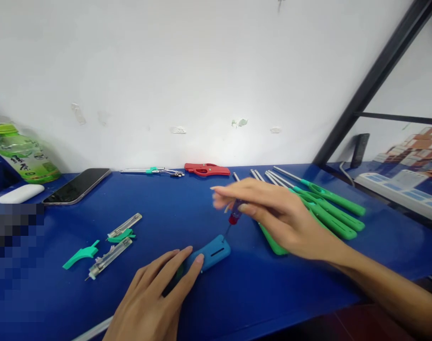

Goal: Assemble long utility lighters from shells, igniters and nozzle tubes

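A long-reach lighter (213, 253) with a blue handle lies on the table, its slotted end pointing away from me. My left hand (155, 293) is closed over it, with thumb and fingers pressing along its sides; the middle of the lighter is hidden under the hand. Between the fingers of my right hand (287, 215) is a small screwdriver (233, 219) with a red collar and a partly hidden handle. Its thin shaft slants down, and the tip meets the lighter near the small hole at the handle's end. A pale metal tube (93, 330) shows beside my left wrist.
Green lighters (329, 203) lie right, partly behind my right hand. Clear fuel tanks (111, 255) and green triggers (81, 254) lie left. At the wall are a red lighter shell (212, 170) and a metal rod (138, 170). A phone (77, 186) and bottle (24, 156) stand far left.
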Demonstrator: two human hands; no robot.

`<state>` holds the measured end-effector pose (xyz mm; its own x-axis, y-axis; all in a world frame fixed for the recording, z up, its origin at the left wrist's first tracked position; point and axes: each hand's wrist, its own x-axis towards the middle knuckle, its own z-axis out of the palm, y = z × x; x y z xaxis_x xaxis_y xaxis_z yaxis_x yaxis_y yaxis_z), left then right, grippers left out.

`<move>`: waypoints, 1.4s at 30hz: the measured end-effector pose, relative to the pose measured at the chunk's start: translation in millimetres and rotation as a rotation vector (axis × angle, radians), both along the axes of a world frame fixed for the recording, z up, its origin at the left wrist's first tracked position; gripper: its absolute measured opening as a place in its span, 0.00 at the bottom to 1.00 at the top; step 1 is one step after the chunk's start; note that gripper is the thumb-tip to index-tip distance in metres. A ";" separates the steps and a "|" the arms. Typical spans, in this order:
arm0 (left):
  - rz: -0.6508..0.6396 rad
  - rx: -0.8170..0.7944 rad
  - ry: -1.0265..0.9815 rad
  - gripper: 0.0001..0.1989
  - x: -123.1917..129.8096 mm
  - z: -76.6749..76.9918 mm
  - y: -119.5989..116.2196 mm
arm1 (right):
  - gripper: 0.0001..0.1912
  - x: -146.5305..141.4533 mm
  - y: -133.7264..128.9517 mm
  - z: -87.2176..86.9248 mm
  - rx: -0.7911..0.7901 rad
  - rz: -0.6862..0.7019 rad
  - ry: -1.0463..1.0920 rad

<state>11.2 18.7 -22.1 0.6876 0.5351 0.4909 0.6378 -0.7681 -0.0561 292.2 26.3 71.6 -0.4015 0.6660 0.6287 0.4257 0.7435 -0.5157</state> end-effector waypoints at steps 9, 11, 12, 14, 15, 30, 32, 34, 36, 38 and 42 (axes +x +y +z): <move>-0.003 -0.017 -0.025 0.29 0.6 0.0 -0.2 | 0.19 -0.4 -0.6 -0.3 0.015 -0.041 0.000; -0.003 -0.023 -0.026 0.29 1.0 -0.1 -0.5 | 0.23 -0.2 -0.4 0.2 -0.015 0.005 0.019; -0.003 -0.022 -0.025 0.30 1.1 -0.1 -0.7 | 0.20 -0.1 0.2 -0.7 0.007 -0.005 0.039; -0.005 -0.014 -0.019 0.30 1.0 -0.2 -0.8 | 0.14 -0.2 1.7 -3.5 0.090 -0.083 0.067; -0.006 -0.010 -0.015 0.30 0.8 -0.1 -0.8 | 0.13 -0.2 2.1 -4.5 0.127 -0.120 0.061; -0.052 0.072 0.015 0.29 -2.2 0.9 3.4 | 0.18 -3.0 -5.8 -0.4 0.000 -0.036 -0.026; -0.074 0.094 0.030 0.30 -3.7 0.2 5.1 | 0.20 -3.7 -5.3 -0.2 -0.043 0.014 0.028; -0.073 0.098 0.039 0.30 -4.3 0.2 5.7 | 0.16 -5.7 -4.1 -3.3 0.002 -0.012 0.105; -0.073 0.095 0.037 0.30 -3.9 0.6 5.7 | 0.10 -7.8 -3.8 -6.6 0.067 -0.095 0.125; -0.069 0.089 0.028 0.31 -2.8 0.8 5.7 | 0.10 -8.4 -4.5 -6.5 0.090 -0.140 0.076; -0.067 0.084 0.012 0.31 -2.3 0.2 5.7 | 0.19 -4.7 -4.5 0.3 -0.027 -0.052 -0.004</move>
